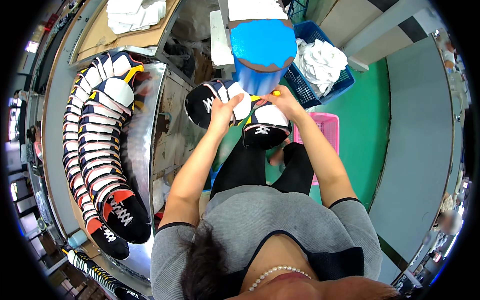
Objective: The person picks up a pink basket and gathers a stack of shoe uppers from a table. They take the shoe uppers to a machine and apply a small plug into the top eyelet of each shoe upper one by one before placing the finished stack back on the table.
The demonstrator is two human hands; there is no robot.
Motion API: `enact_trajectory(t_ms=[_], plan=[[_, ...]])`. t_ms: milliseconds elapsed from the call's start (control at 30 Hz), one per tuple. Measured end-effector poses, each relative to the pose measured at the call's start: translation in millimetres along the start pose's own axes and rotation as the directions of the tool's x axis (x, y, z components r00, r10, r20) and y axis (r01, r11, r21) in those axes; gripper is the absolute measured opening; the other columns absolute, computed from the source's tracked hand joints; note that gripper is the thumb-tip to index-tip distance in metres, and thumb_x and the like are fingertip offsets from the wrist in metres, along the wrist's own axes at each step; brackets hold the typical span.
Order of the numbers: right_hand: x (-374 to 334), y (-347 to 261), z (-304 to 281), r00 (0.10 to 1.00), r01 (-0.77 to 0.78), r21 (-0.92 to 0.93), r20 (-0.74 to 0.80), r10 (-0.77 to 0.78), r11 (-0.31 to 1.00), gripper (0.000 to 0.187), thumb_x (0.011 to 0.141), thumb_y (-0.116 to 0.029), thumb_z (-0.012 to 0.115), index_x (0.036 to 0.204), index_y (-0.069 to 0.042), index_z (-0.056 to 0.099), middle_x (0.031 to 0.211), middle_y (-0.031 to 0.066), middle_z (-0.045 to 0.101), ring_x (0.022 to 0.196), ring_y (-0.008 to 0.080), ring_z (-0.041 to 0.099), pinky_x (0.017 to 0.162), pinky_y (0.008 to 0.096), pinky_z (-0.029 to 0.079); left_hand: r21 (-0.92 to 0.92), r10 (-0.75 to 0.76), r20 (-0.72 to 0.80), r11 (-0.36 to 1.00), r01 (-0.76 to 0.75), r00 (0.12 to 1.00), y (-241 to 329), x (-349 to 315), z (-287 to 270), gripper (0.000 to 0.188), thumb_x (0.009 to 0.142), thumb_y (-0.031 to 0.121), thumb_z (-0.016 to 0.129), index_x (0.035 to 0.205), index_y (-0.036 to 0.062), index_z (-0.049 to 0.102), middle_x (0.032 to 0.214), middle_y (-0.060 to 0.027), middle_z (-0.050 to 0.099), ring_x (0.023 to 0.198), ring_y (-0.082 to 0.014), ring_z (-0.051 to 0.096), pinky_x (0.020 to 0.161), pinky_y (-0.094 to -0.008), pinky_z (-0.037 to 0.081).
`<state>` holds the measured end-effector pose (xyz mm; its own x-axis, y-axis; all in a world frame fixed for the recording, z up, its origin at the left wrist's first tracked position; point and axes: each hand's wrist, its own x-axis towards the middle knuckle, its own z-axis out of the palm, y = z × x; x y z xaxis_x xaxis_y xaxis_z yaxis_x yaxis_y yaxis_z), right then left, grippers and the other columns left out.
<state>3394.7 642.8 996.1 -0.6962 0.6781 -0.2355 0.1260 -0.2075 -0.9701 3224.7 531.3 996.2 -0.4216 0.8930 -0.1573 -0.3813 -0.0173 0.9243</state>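
My left hand (223, 112) is closed around a shoe upper (200, 106) with a black toe, white laces and a white and navy heel part. The thumb lies on its white panel. Close beside it, my right hand (284, 103) is closed in a pinch at the heel edge of a second, similar shoe upper (266, 131), which hangs over my lap with its black toe toward me. Small yellow parts (276, 93) show at the right fingertips; what they belong to is hard to make out. Both uppers sit just below a blue-topped post (263, 45).
Two long rows of nested shoe uppers (107, 145) lie on a metal bench (145, 120) at my left. White pieces (136, 15) are stacked on a board at the far left. Right of the post stands a blue basket (345, 82) of white pieces; a pink basket (327, 130) is nearer.
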Motion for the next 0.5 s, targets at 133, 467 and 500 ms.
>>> enact_trajectory(t_ms=[133,467,500], plan=[[11,13,-3,0.998,0.063,0.016,-0.029,-0.063,0.998,0.016,0.086,-0.007,0.061,0.094,0.006,0.060,0.083,0.0128,0.068,0.078,0.0152,0.063,0.073,0.0257,0.048,0.241,0.158,-0.073,0.961,-0.136,0.985,-5,-4,7,0.026,0.081,0.008,0.065,0.104,-0.0034,0.061,0.095,-0.0047,0.065,0.083,-0.0128,0.060,0.075,-0.0268,0.046],[27,24,-2,0.994,0.010,0.323,-0.109,0.027,0.946,0.014,0.081,0.002,0.053,0.094,0.004,0.058,0.083,0.0146,0.066,0.072,0.0199,0.066,0.066,0.0293,0.054,-0.310,-0.269,-0.266,0.933,0.182,0.926,-11,34,17,0.024,0.078,-0.001,0.061,0.100,-0.0112,0.059,0.094,-0.0149,0.065,0.080,-0.0233,0.066,0.070,-0.0331,0.053],[27,29,-5,0.995,0.013,0.359,-0.093,0.022,0.933,0.014,0.081,0.002,0.053,0.094,0.004,0.059,0.081,0.0144,0.066,0.072,0.0200,0.066,0.066,0.0296,0.054,-0.366,-0.308,-0.267,0.909,0.200,0.913,-16,34,16,0.024,0.079,0.000,0.061,0.100,-0.0109,0.059,0.095,-0.0150,0.065,0.081,-0.0236,0.066,0.070,-0.0333,0.053]])
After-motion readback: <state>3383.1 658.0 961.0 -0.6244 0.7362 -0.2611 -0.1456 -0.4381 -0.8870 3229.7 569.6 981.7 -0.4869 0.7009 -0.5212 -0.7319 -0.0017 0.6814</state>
